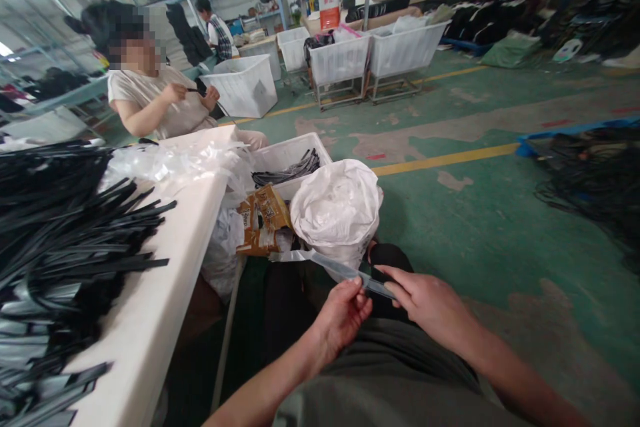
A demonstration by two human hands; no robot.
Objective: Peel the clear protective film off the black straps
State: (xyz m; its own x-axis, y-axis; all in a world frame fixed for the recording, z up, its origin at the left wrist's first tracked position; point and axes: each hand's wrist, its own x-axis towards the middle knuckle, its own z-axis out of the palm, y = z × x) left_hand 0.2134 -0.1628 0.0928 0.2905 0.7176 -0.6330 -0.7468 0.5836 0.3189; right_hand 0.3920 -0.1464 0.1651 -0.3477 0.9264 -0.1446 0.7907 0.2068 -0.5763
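A long, narrow strip of translucent plastic (pixel 334 265) stretches across my lap, its loose end trailing to the left. My left hand (pixel 343 317) is closed, pinching the strip near its middle between thumb and fingers. At the strip's right end, my right hand (pixel 427 297) grips it with thumb and fingers, the index finger reaching out above. Whether anything lies inside the plastic I cannot make out. Just beyond the hands stands a white woven sack (pixel 337 207) with crumpled clear plastic in its mouth.
Black straps (pixel 55 220) are heaped on the white table (pixel 187 240) at left. Behind the sack are a brown printed bag (pixel 265 220) and a white bin (pixel 287 150) of dark strips. A co-worker (pixel 155 97) sits across the table. Dark cords fill a blue tray (pixel 530 147) at right.
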